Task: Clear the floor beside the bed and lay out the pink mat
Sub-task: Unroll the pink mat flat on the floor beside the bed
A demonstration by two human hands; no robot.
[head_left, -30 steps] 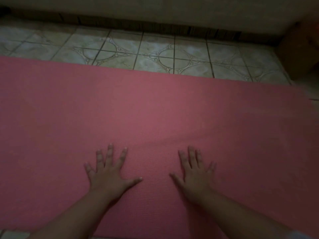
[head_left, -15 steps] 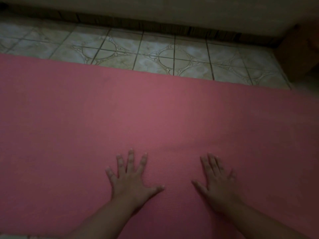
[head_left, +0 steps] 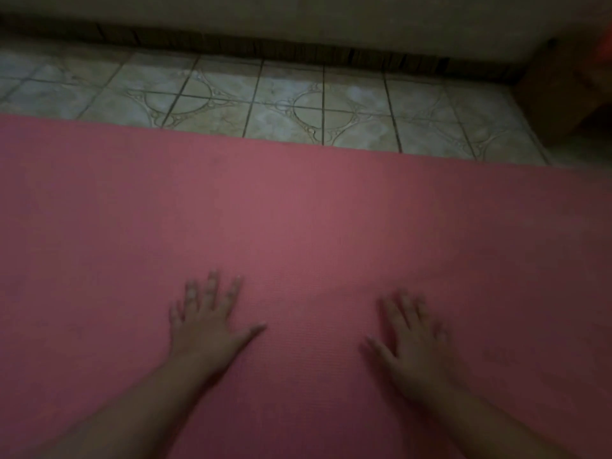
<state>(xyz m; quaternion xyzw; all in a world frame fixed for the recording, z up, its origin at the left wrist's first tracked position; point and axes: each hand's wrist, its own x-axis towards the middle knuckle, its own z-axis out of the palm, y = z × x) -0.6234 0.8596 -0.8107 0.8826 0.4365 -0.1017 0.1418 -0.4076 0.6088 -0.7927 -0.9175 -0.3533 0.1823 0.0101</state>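
The pink mat (head_left: 298, 210) lies unrolled and flat across the tiled floor, filling most of the view from left to right. My left hand (head_left: 207, 321) rests palm down on the mat near the lower middle, fingers spread. My right hand (head_left: 410, 336) lies palm down on the mat to its right, fingers apart and slightly blurred. Neither hand holds anything.
A strip of patterned tile floor (head_left: 288, 101) shows beyond the mat's far edge. Behind it runs a dark gap under the side of the bed (head_left: 298, 21). A brown box-like object (head_left: 563, 91) stands at the right. The room is dim.
Both hands have slid to the right over the mat and have drawn further apart. The crease seen earlier between them is gone. The view has shifted slightly.
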